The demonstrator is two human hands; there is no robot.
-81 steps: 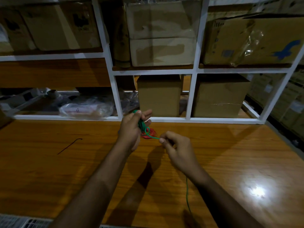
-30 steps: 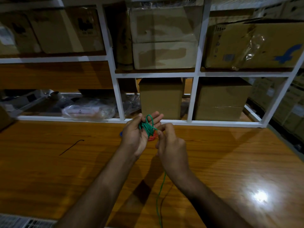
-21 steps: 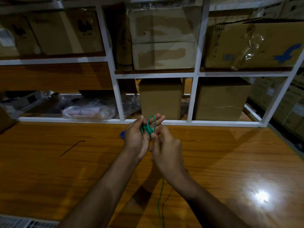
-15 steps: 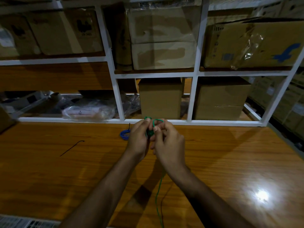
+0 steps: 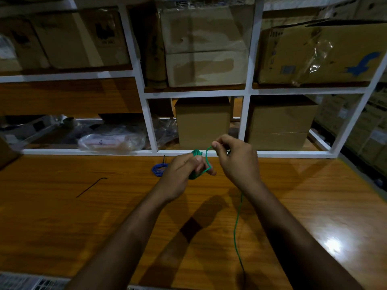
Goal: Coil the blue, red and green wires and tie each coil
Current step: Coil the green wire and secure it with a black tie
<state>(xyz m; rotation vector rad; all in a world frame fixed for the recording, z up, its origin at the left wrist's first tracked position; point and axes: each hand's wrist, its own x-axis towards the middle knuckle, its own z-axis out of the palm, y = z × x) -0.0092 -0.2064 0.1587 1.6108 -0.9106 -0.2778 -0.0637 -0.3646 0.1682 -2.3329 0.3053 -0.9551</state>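
My left hand (image 5: 184, 172) grips a small bundle of coiled green wire (image 5: 196, 153) above the wooden table (image 5: 62, 227). My right hand (image 5: 236, 162) pinches the same green wire just to the right, and a short loop runs between the two hands. The loose tail of the green wire hangs below my right wrist and trails toward the table's near edge. A blue wire coil (image 5: 159, 169) lies on the table left of my left hand, with a black tie sticking up from it. The red wire is hidden behind my hands.
A loose black tie (image 5: 91, 187) lies on the table at the left. A white shelf frame (image 5: 150, 130) rises along the table's far edge, holding cardboard boxes (image 5: 202, 122) and a plastic bag (image 5: 113, 141).
My hands were pressed together on the green bundle half a second ago. My right hand has since pulled away to the right and up, drawing out a loop of green wire.
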